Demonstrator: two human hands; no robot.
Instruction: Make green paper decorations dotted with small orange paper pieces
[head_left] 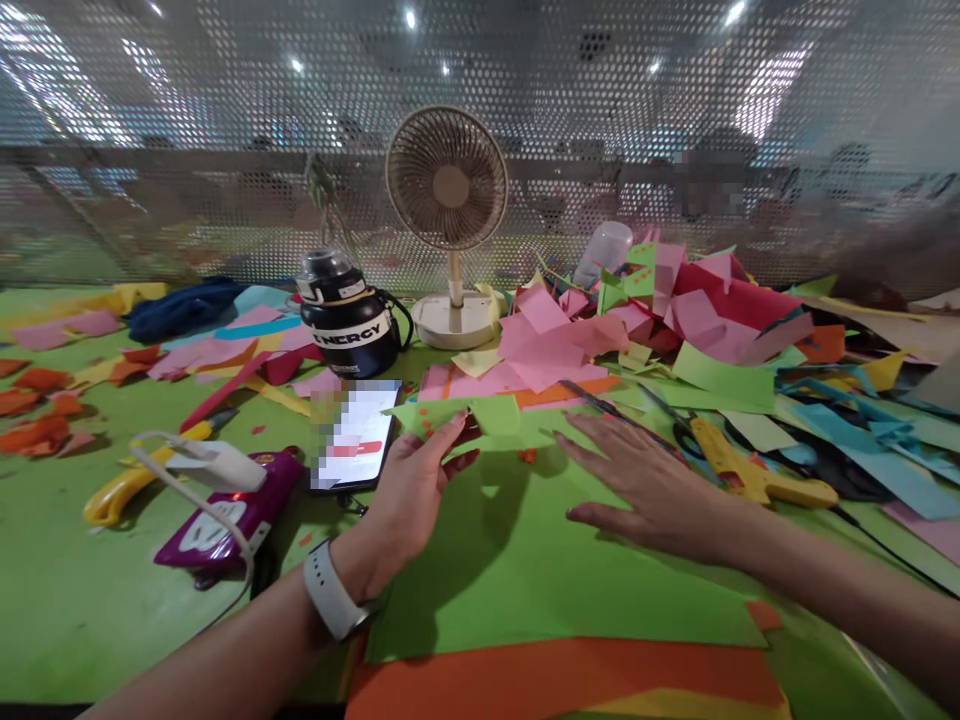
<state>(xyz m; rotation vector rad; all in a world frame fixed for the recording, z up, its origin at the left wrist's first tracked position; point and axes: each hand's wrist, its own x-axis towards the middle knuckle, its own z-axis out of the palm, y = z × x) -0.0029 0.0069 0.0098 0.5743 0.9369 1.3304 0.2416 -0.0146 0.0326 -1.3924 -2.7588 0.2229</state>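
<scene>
My left hand (415, 487) pinches the near edge of a light green cut paper piece (480, 418) with small orange dots, lifting it slightly off a large green paper sheet (540, 570). A white watch sits on that wrist. Flat on the green sheet to the right rests my right hand (649, 487), fingers spread, holding nothing. An orange sheet (570, 680) lies under the green one at the near edge.
A phone (354, 435) lies left of my left hand, beside a purple pouch (229, 512) with a white charger and a yellow cutter (131, 480). A black bottle (346, 315) and a desk fan (448, 220) stand behind. Paper scraps (675, 320), scissors and a yellow glue gun (750, 472) crowd the right.
</scene>
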